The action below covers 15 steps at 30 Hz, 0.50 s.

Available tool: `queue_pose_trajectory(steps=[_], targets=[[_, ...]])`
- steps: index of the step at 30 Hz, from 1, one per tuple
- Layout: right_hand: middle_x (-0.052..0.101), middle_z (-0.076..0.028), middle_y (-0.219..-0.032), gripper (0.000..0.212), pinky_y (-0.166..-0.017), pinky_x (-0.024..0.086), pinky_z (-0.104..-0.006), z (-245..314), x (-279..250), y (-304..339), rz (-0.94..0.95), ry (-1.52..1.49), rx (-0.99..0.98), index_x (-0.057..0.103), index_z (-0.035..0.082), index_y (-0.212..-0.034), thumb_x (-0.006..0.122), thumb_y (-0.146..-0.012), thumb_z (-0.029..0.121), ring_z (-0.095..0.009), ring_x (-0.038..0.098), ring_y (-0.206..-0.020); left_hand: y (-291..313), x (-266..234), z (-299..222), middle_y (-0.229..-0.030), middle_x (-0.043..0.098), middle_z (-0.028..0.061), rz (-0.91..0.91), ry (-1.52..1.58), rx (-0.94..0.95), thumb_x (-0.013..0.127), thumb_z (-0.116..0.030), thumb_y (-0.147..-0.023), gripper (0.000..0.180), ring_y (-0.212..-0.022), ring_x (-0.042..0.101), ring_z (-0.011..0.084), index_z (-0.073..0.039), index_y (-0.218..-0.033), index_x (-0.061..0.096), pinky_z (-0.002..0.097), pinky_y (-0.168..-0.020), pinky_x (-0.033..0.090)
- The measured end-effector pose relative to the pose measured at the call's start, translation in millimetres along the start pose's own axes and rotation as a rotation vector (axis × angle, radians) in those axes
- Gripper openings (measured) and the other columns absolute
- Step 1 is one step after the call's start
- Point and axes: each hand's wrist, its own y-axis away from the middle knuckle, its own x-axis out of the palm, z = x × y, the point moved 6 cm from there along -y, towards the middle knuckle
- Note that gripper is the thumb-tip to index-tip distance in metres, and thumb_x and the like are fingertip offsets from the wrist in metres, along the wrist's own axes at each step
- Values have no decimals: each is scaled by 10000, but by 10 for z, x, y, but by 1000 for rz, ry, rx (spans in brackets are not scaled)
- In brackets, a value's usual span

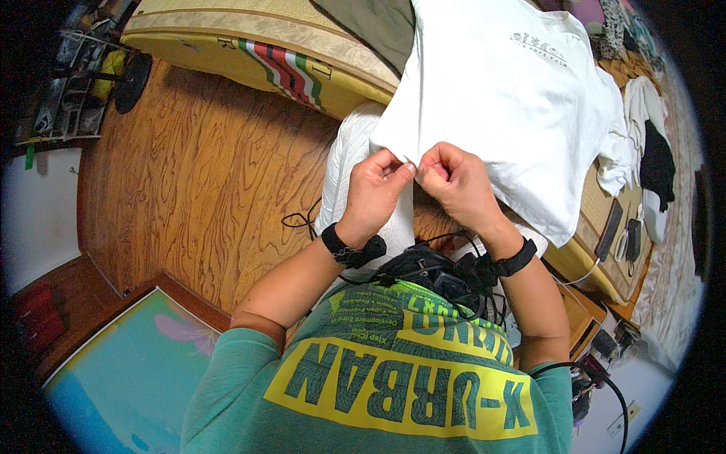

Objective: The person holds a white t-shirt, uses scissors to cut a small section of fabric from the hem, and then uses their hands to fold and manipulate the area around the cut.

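Observation:
A white T-shirt (491, 98) with a small dark print lies spread over the edge of the bed, its near part hanging toward me. My left hand (376, 188) pinches the shirt's edge between thumb and fingers. Right beside it, my right hand (457, 185) is closed on the same edge, the two hands almost touching. The cloth is drawn to a point where they meet. Dark straps circle both my wrists.
The mattress (302, 72) with a striped side runs along the far side, an olive cloth (370, 30) on it. More clothes (654, 151) and a dark power strip (609, 231) lie at the right. Wooden floor (197, 166) spreads at left, near a black rack (68, 83).

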Motion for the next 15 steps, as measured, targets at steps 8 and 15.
queue_pose_trajectory(steps=[8, 15], targets=[[468, 45, -674, 52, -561, 358, -199, -70, -52, 134, -13, -195, 9, 576, 21, -858, 562, -879, 67, -33, 404, -625, 31, 69, 6, -957, 638, 13, 21, 167, -89, 585, -61, -912, 156, -846, 557, 54, 17, -1044, 613, 206, -770, 444], [529, -19, -738, 57, -584, 391, -227, -41, -103, 58, -126, -267, -142, 502, 14, -901, 500, -931, 62, -75, 457, -651, -35, 171, 95, -888, 609, -5, 95, 82, -122, 595, -64, -903, 58, -798, 529, 41, -10, -925, 593, 200, -728, 431]])
